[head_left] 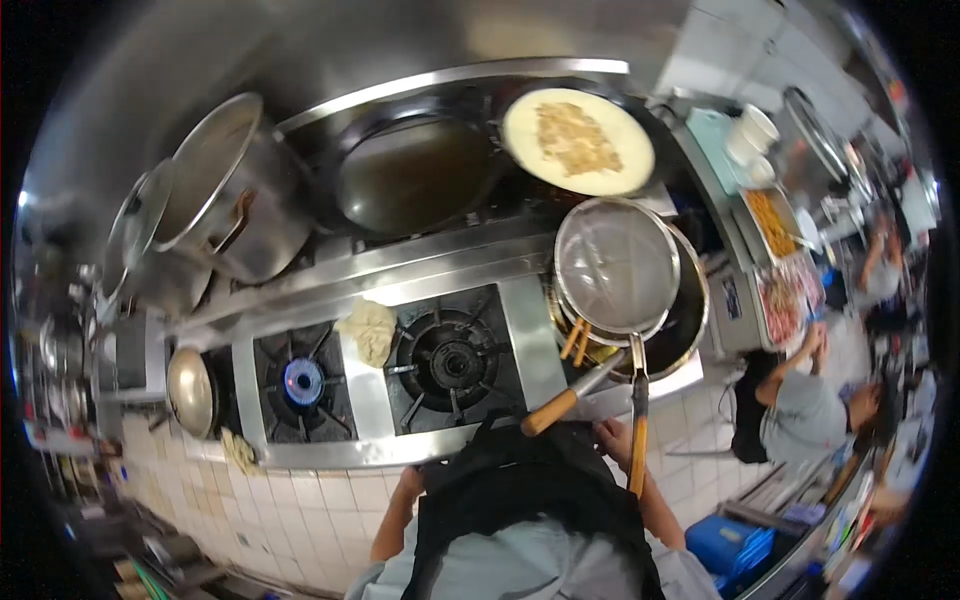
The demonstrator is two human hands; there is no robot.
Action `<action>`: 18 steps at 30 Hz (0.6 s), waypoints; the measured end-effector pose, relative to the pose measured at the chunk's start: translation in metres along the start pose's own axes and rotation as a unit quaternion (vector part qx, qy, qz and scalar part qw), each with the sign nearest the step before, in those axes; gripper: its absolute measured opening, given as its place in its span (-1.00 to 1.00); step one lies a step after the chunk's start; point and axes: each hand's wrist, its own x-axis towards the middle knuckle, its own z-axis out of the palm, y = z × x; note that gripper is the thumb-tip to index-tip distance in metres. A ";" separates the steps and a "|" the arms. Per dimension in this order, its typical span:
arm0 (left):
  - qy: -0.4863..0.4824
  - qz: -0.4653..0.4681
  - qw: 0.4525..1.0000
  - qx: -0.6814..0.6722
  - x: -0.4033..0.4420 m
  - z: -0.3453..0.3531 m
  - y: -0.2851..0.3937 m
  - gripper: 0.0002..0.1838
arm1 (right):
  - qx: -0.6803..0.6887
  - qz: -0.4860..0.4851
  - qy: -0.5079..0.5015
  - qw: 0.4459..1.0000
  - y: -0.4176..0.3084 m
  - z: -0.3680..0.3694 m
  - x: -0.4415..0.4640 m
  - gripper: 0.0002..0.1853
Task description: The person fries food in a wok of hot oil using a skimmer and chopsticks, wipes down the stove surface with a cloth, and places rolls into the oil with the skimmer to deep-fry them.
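My left hand (411, 482) is low at the left edge of my black apron (500, 470), close to the stove's front rim; its fingers are mostly hidden. On the other side, my right hand (613, 438) is at the apron's right edge, beside the wooden handles of the strainer (615, 265) and another tool; how its fingers are closed is unclear. The strainer rests across a large metal pan or pot (690, 300). Behind it, a wide pan holds a pale round crepe-like sheet (630, 140) with a browned filling (575, 138) in its middle.
A lit burner (303, 381) shows a blue flame at the left. A crumpled cloth (369, 332) lies beside another burner (454, 363). A dark wok (415, 180) and tall pot (265, 225) stand behind. Food trays (770, 225) and a co-worker (815, 415) are at right.
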 end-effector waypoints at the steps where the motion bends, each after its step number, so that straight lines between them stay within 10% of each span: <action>1: 0.015 0.039 0.999 -0.022 0.010 0.003 -0.021 -0.65 | 0.015 0.005 0.016 1.000 0.000 0.001 -0.001 -0.68; 5: 0.021 0.243 0.966 0.087 0.098 0.041 -0.205 -0.60 | -0.056 -0.016 0.016 0.998 0.039 0.000 0.008 -0.68; 18: -0.021 0.096 0.994 0.052 0.062 0.010 -0.140 -0.60 | -0.126 -0.011 0.030 0.991 0.029 0.006 0.003 -0.68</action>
